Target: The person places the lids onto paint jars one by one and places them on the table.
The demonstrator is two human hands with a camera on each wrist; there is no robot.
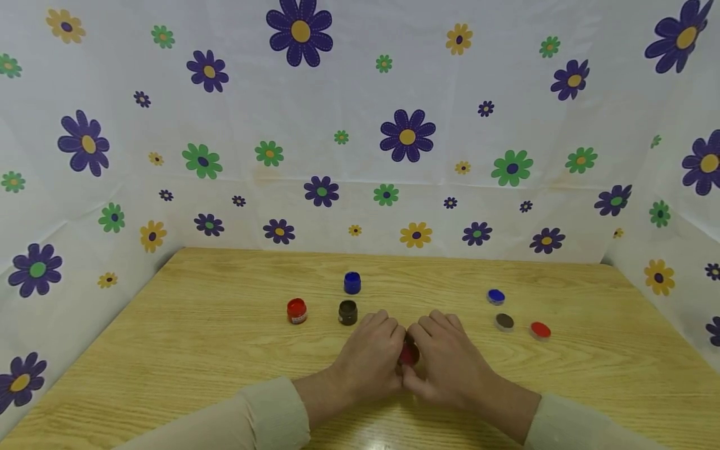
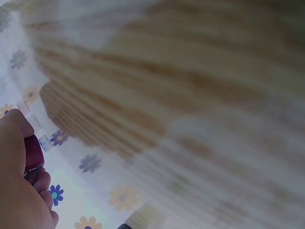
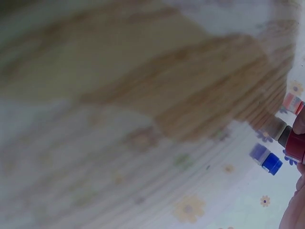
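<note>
Both hands meet over the near middle of the table around a small dark red paint jar (image 1: pixel 409 354). My left hand (image 1: pixel 374 353) grips it from the left with curled fingers. From the other side my right hand (image 1: pixel 447 359) holds it, thumb low near the jar's edge. Between them most of the jar is hidden. In the left wrist view the dark red jar (image 2: pixel 33 155) shows between the thumb and fingers. At the right edge of the right wrist view the same jar (image 3: pixel 296 145) is partly cut off, held by fingers.
Beyond the left hand stand an uncapped red paint jar (image 1: pixel 297 310), blue jar (image 1: pixel 352 282) and blackish jar (image 1: pixel 348 312). To the right lie a blue lid (image 1: pixel 495 296), a dark lid (image 1: pixel 504 322) and a red lid (image 1: pixel 540 330). A flowered cloth (image 1: pixel 360 169) surrounds the wooden table (image 1: pixel 214 337).
</note>
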